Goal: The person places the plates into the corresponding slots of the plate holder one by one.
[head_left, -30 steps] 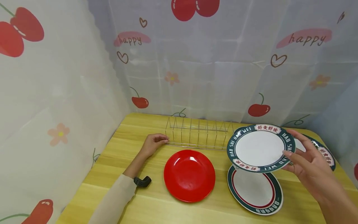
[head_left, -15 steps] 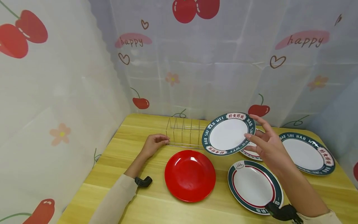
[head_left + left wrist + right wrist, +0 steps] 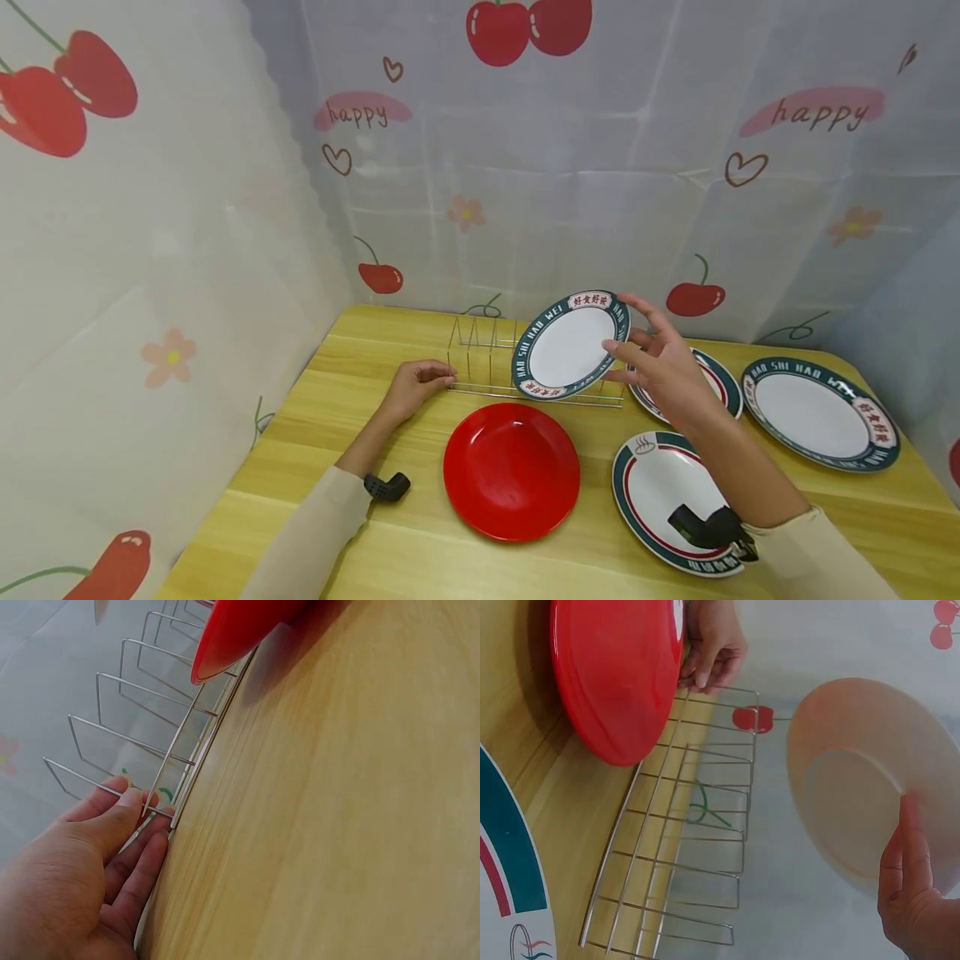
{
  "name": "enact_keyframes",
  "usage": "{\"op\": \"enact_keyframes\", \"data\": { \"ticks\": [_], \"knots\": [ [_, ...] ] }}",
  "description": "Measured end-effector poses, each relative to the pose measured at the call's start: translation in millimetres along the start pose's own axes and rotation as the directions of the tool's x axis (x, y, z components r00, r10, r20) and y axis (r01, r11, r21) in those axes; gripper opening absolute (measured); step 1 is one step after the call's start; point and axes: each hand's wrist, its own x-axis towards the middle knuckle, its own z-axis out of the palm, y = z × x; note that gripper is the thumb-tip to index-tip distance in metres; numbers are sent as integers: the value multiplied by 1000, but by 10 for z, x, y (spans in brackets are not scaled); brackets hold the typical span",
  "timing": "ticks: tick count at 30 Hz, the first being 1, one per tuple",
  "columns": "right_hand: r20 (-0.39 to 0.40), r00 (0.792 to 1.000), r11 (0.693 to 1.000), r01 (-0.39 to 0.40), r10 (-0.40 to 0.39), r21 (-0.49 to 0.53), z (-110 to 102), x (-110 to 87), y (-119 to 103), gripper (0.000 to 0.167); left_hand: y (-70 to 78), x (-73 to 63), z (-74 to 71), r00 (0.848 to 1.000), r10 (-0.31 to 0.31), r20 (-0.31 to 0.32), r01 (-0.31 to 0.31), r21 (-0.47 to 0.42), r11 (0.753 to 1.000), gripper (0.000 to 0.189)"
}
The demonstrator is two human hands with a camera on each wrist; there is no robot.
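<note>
A white oval plate [image 3: 568,348] with a green lettered rim is held tilted above the wire dish rack [image 3: 132,740]. My right hand [image 3: 663,367] grips it by its right edge, thumb on the face and fingers behind. In the right wrist view the plate's pale underside [image 3: 855,825] shows, apart from the rack's wires. At the rack's left end, my left hand [image 3: 412,390] pinches the end wire between thumb and fingers. The held plate hides the right part of the rack in the head view. A red plate [image 3: 512,472] lies flat in front of the rack.
Under my right forearm lies a green-rimmed plate [image 3: 652,483] with a red ring. Behind the right hand sits a similar plate [image 3: 723,375], partly hidden. Farther right rests a larger oval plate [image 3: 821,414]. A printed curtain [image 3: 562,208] stands behind the table.
My right hand has carried the oval plate leftward from the right side to above the rack, tilting it more steeply. My left hand stays at the rack's end.
</note>
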Motion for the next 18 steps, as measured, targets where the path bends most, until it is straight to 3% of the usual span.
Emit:
{"op": "enact_keyframes", "data": {
  "ticks": [11,18],
  "knots": [
    [32,999,999,3,-2,-39,209,273,35,75,-50,43,-15,1000,29,-10,-29,-17,999,14],
    [69,997,999,29,-28,-19,369,425,69,74,-30,26,8,1000,-13,-15,13,7,1000,14]
  ]
}}
